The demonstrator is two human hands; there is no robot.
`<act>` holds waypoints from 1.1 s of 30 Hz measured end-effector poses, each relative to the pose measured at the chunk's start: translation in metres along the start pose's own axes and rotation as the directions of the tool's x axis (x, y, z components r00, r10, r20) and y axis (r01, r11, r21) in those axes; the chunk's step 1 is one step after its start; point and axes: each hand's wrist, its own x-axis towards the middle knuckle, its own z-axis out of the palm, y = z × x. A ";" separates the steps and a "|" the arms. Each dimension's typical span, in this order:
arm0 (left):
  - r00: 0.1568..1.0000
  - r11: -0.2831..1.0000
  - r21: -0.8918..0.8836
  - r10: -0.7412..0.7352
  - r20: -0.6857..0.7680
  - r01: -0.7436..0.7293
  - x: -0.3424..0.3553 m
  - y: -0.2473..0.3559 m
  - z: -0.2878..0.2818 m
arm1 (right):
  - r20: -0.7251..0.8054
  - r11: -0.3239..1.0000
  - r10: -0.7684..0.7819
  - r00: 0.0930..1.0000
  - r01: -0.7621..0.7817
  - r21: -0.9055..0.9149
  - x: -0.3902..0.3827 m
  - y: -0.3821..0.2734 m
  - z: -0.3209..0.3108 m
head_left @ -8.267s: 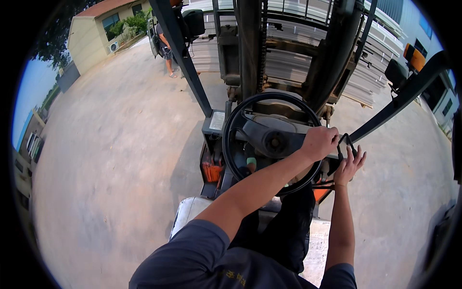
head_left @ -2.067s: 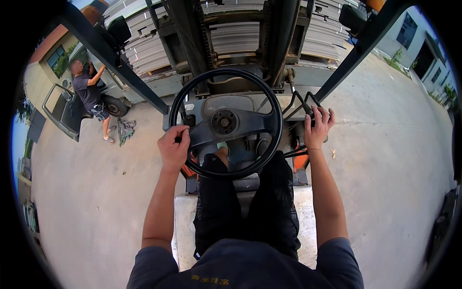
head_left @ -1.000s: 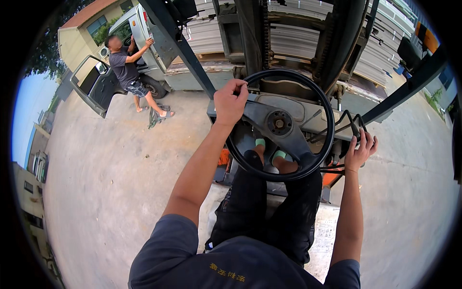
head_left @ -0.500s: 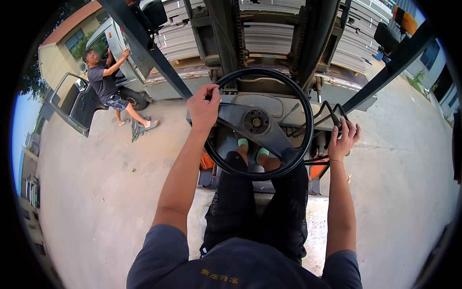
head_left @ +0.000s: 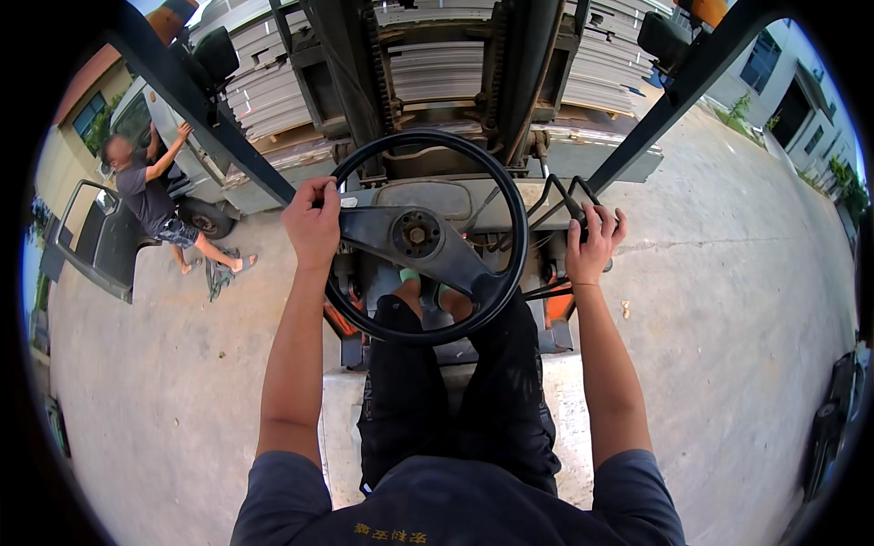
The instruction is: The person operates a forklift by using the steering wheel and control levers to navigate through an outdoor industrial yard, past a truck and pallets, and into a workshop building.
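A black steering wheel (head_left: pixel 522 238) with a round hub stands before me, above my knees. My left hand (head_left: pixel 311 226) is closed at the upper left of its rim, fingers curled; what lies inside the fist is hidden. To the right of the wheel, several black control levers (head_left: pixel 550 191) rise from the dash. My right hand (head_left: pixel 594 244) rests over their knobs, fingers bent around them from above. My feet in light green footwear (head_left: pixel 409 274) are partly hidden behind the wheel.
Ahead rises a forklift mast (head_left: pixel 437 36) with chains, with stacked grey panels (head_left: pixel 437 73) on a truck bed behind it. A person (head_left: pixel 150 196) stands at the left by the truck's open door (head_left: pixel 96 246). A dark car (head_left: pixel 833 409) is at the right edge.
The view has swung to the right, so the wheel, mast, truck and person sit farther left. Both hands keep their places on the wheel and the levers.
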 end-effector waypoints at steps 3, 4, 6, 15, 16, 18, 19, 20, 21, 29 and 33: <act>1.000 1.000 -0.006 0.005 0.002 -0.005 -0.001 -0.001 -0.002 | -0.002 1.000 -0.003 1.000 0.003 -0.003 0.000 -0.002 0.001; 1.000 1.000 -0.009 0.003 0.008 -0.003 -0.001 0.000 -0.003 | -0.005 1.000 -0.003 1.000 0.003 -0.009 -0.001 -0.002 0.001; 1.000 1.000 -0.007 0.004 0.005 -0.004 -0.001 0.002 -0.003 | -0.007 1.000 -0.006 1.000 0.006 -0.007 -0.002 -0.003 0.002; 1.000 1.000 0.008 0.013 -0.001 -0.013 -0.006 0.001 0.002 | -0.003 1.000 -0.003 1.000 0.003 -0.002 -0.006 0.004 0.004; 1.000 1.000 0.017 0.014 -0.003 -0.014 -0.006 0.002 0.001 | -0.002 1.000 -0.001 1.000 0.001 0.002 -0.005 0.003 0.005; 1.000 0.999 0.031 0.013 -0.010 -0.012 -0.004 0.001 -0.005 | -0.002 1.000 -0.005 1.000 0.005 0.012 -0.005 -0.002 0.008; 1.000 0.999 0.042 0.010 -0.014 -0.010 -0.003 0.000 -0.010 | -0.001 1.000 -0.006 1.000 0.006 0.018 -0.005 -0.006 0.010; 1.000 0.999 0.050 0.012 -0.020 -0.011 -0.001 -0.001 -0.015 | 0.000 1.000 -0.008 1.000 0.008 0.027 -0.005 -0.011 0.011; 1.000 0.999 0.044 -0.017 -0.019 0.017 -0.001 0.000 -0.022 | 0.003 1.000 -0.016 1.000 0.016 0.009 -0.007 -0.018 0.012; 0.995 0.996 0.006 -0.091 0.034 0.091 -0.004 0.028 -0.058 | -0.021 0.994 -0.051 0.998 0.049 -0.097 -0.018 -0.048 -0.038; 0.999 0.999 0.038 -0.031 -0.027 0.032 -0.003 0.024 -0.088 | 0.021 0.996 -0.061 0.998 0.062 -0.070 -0.012 -0.076 -0.028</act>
